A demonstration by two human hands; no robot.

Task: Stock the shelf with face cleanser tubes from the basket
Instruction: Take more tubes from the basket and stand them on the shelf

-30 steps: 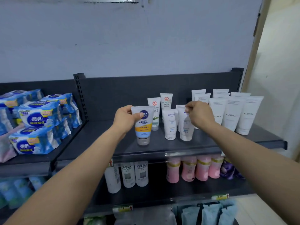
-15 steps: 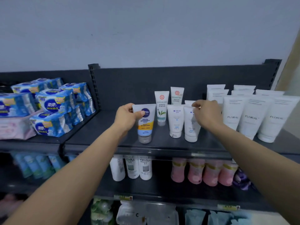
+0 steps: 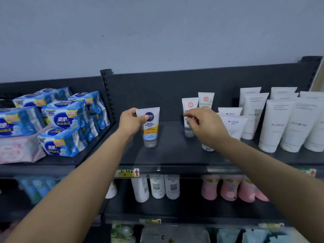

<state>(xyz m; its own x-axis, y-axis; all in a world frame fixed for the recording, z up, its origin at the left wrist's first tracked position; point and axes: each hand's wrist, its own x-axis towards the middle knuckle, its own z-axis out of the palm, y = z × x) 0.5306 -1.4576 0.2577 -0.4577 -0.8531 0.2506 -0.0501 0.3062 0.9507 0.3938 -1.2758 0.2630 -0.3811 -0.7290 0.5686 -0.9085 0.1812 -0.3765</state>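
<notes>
Left hand (image 3: 128,122) pinches the Nivea tube (image 3: 150,127), standing cap-down left of the white tubes (image 3: 229,123); right hand (image 3: 203,125), grasp indeterminate, may topple neighbours if released carelessly.

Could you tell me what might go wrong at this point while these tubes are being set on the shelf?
1. The Nivea tube stands alone on its small cap, pinched at the top by the left hand; it may topple once let go.
2. The right hand hovers among the close-packed white tubes; a brush of the wrist could knock one over.
</notes>
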